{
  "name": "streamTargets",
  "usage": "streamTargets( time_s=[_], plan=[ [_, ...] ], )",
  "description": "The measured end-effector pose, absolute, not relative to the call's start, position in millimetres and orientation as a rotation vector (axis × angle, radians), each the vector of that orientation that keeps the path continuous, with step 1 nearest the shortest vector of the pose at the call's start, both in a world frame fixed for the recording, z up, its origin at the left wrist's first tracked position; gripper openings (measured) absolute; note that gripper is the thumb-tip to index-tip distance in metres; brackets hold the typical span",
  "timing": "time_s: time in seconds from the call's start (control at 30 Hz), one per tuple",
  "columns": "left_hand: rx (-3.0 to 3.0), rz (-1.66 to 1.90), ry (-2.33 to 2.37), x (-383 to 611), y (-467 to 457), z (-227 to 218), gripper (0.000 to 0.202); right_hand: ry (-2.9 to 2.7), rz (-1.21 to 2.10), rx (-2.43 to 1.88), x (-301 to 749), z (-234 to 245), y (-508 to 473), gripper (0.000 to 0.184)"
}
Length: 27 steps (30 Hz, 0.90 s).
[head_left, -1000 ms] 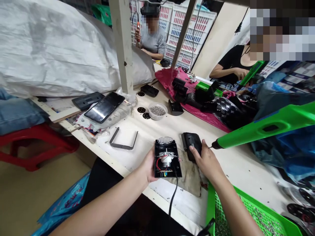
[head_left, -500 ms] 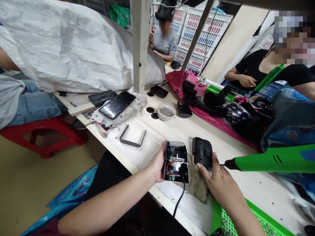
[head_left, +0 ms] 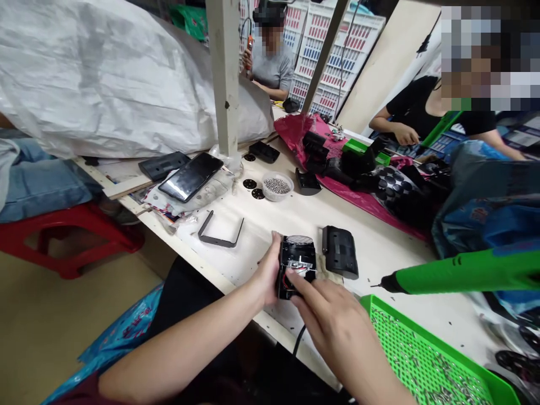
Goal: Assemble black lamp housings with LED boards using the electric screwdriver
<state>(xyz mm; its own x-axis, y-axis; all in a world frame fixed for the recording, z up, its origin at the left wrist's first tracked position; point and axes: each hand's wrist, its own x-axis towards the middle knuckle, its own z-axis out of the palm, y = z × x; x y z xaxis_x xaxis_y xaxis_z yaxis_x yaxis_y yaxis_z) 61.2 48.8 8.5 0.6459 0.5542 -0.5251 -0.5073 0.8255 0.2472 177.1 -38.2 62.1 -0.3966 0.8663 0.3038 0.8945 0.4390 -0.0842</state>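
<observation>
My left hand (head_left: 266, 275) grips the left side of an open black lamp housing (head_left: 296, 260) with red wires and a metal part inside, near the table's front edge. My right hand (head_left: 333, 326) reaches over the housing's near end, its fingers pressed together and touching the inside; a black cable runs down from under it. A black back cover (head_left: 340, 251) lies just right of the housing, untouched. A green electric screwdriver (head_left: 459, 273) hangs at the right, its tip pointing left toward the cover.
A green perforated basket (head_left: 422, 365) of screws sits at the front right. A bent metal bracket (head_left: 219, 233), a small bowl of screws (head_left: 277, 187), a phone (head_left: 190, 176) and black parts on pink plastic (head_left: 337, 188) lie farther back. Other people work across the table.
My right hand has left the black cover and moved left onto the open housing. The cover now lies alone on the table. The view shifted slightly.
</observation>
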Motion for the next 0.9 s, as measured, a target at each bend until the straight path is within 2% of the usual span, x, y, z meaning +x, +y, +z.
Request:
streamTargets(
  time_s=[0.17, 0.3, 0.43, 0.53, 0.63, 0.7, 0.8, 0.9],
  plan=[
    [0.148, 0.661, 0.65, 64, 44, 11, 0.081, -2.424, -0.107, -1.565, 171, 53, -27, 0.026],
    [0.207, 0.657, 0.588, 67, 42, 7, 0.063, -2.332, -0.067, -1.625, 178, 53, -34, 0.02],
    [0.231, 0.601, 0.71, 68, 43, 10, 0.06, -2.171, -0.099, -1.576, 189, 52, -42, 0.013],
    [0.565, 0.78, 0.854, 67, 48, 11, 0.056, -1.987, -0.023, -1.723, 197, 44, -45, 0.015],
    [1.027, 1.058, 0.951, 62, 59, 8, 0.036, -1.892, 0.154, -1.876, 202, 32, -45, 0.023],
    [1.129, 1.126, 0.971, 55, 64, 6, 0.023, -1.893, 0.215, -1.904, 202, 25, -45, 0.027],
    [1.291, 1.125, 1.034, 38, 60, 6, 0.03, -1.882, 0.205, -1.902, 201, 22, -47, 0.029],
    [1.571, 1.036, 1.131, 20, 42, 9, 0.028, -1.856, 0.168, -1.909, 201, 24, -52, 0.024]
  ],
)
